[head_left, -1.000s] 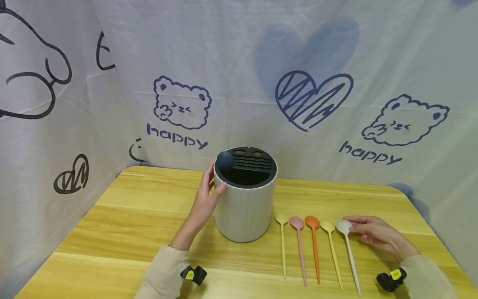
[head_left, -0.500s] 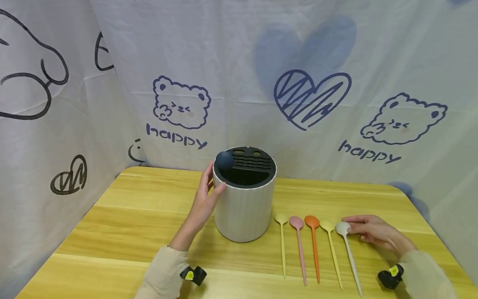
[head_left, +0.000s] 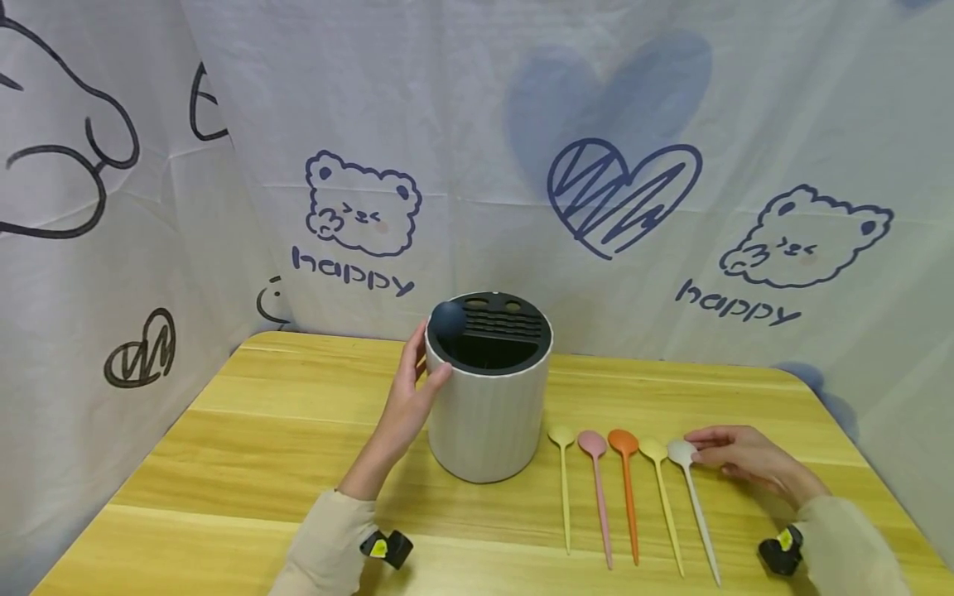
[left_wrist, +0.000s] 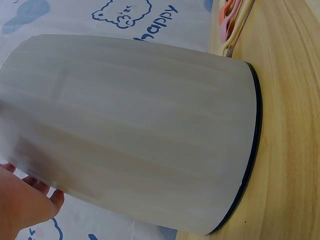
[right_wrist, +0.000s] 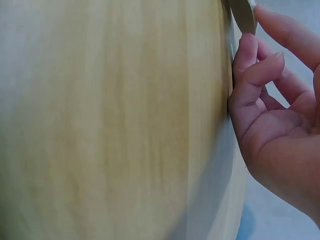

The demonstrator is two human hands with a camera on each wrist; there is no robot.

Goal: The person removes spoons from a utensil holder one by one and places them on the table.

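Note:
My left hand (head_left: 410, 397) grips the side of a white ribbed utensil holder (head_left: 488, 430), thumb at the rim and fingers round its far left side. A dark blue round head (head_left: 449, 320) stands up in the holder's black slotted top (head_left: 507, 327). In the left wrist view the holder's wall (left_wrist: 130, 125) fills most of the frame. On the right, my right hand (head_left: 753, 459) pinches the bowl edge of a white spoon (head_left: 699, 509) lying on the table. The right wrist view has thumb and fingertips at the edges of the spoon's bowl (right_wrist: 243, 15).
Left of the white spoon, spoons lie side by side: yellow (head_left: 663, 497), orange (head_left: 628, 488), pink (head_left: 598, 488) and pale yellow (head_left: 564, 488). The wooden table (head_left: 246, 463) ends at a white printed cloth (head_left: 477, 124) behind and at the left.
My right hand and the white spoon have shifted slightly left, closer to the yellow spoon beside it. My left hand and the holder stay in place.

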